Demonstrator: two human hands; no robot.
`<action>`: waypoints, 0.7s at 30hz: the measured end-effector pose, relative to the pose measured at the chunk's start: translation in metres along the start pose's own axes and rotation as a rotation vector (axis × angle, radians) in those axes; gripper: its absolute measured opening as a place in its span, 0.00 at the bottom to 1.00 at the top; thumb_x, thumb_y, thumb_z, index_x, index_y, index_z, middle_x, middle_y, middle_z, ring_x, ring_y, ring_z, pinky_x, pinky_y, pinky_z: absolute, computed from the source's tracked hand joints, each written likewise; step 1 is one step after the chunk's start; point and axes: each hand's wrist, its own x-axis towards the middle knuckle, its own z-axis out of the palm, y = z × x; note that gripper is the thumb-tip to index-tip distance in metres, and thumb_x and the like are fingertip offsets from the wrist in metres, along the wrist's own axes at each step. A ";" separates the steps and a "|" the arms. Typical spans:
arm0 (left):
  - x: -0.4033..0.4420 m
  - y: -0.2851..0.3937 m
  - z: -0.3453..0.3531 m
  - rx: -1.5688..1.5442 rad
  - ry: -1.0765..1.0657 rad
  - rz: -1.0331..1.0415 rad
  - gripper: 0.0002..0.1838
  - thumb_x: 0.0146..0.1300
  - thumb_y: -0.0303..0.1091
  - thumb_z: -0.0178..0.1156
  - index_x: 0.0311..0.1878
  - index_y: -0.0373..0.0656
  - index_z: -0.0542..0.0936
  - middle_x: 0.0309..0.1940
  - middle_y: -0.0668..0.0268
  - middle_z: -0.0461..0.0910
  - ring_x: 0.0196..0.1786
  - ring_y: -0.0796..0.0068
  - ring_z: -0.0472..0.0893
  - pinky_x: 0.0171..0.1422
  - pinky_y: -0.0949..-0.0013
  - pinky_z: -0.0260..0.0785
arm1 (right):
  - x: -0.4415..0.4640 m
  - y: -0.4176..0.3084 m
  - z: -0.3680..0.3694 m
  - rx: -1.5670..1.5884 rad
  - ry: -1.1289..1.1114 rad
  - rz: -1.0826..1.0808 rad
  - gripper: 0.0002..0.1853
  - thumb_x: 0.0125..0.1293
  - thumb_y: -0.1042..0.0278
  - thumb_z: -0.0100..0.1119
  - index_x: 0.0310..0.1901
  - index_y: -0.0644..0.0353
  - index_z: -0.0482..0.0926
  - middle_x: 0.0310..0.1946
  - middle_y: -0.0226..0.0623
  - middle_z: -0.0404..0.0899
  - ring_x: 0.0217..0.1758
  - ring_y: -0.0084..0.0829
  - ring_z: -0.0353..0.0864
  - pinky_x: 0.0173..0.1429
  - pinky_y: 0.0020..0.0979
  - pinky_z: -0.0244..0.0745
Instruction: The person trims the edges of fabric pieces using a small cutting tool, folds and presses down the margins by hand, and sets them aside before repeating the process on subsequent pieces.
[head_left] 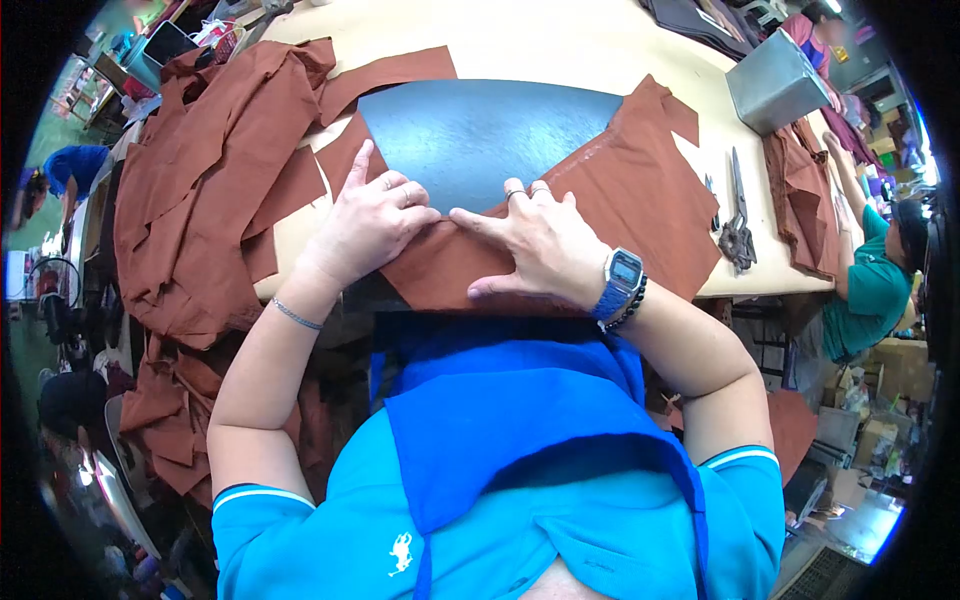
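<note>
A rust-brown cloth piece (640, 220) lies over the lower and right part of a dark, smooth, curved-edged board (480, 130), its edge folded along the board. At the fold near the middle, my left hand (375, 220) pinches the cloth, with one outer finger stretched out. My right hand (545, 245) rests on the same cloth with fingers spread. Its index finger points left along the fold, close to the left fingertips, and the thumb lies apart nearer my body.
More brown cloth (200, 200) is heaped on the left of the pale table (560, 40). Scissors (738, 210) lie to the right, near a grey metal box (778, 82) and another brown cloth pile (800, 200). A person in green (870, 290) sits at the right.
</note>
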 end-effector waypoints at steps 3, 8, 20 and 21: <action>-0.001 0.003 -0.001 0.055 -0.019 -0.018 0.07 0.63 0.36 0.61 0.38 0.59 0.87 0.37 0.80 0.80 0.50 0.78 0.80 0.78 0.31 0.50 | 0.004 -0.009 -0.004 -0.079 -0.048 0.016 0.46 0.52 0.22 0.62 0.71 0.36 0.70 0.55 0.55 0.69 0.59 0.58 0.74 0.54 0.66 0.74; -0.007 0.014 -0.007 0.130 0.063 -0.065 0.07 0.66 0.39 0.60 0.42 0.59 0.86 0.42 0.74 0.80 0.54 0.71 0.78 0.77 0.27 0.46 | -0.005 0.021 -0.010 0.033 -0.078 -0.057 0.43 0.56 0.27 0.64 0.66 0.48 0.74 0.61 0.56 0.70 0.61 0.53 0.76 0.62 0.64 0.69; -0.063 0.085 -0.025 -0.227 0.082 -0.633 0.25 0.60 0.55 0.67 0.46 0.41 0.81 0.44 0.56 0.79 0.51 0.52 0.78 0.57 0.53 0.65 | -0.039 0.032 0.045 0.150 0.327 0.141 0.43 0.63 0.33 0.61 0.74 0.50 0.64 0.73 0.48 0.60 0.80 0.49 0.55 0.76 0.70 0.46; -0.059 0.085 -0.020 -0.276 0.089 -0.624 0.23 0.59 0.52 0.68 0.45 0.40 0.81 0.44 0.56 0.79 0.50 0.51 0.78 0.56 0.53 0.67 | -0.035 0.024 0.046 0.171 0.353 0.166 0.42 0.66 0.36 0.59 0.75 0.51 0.62 0.74 0.50 0.59 0.80 0.49 0.53 0.76 0.70 0.45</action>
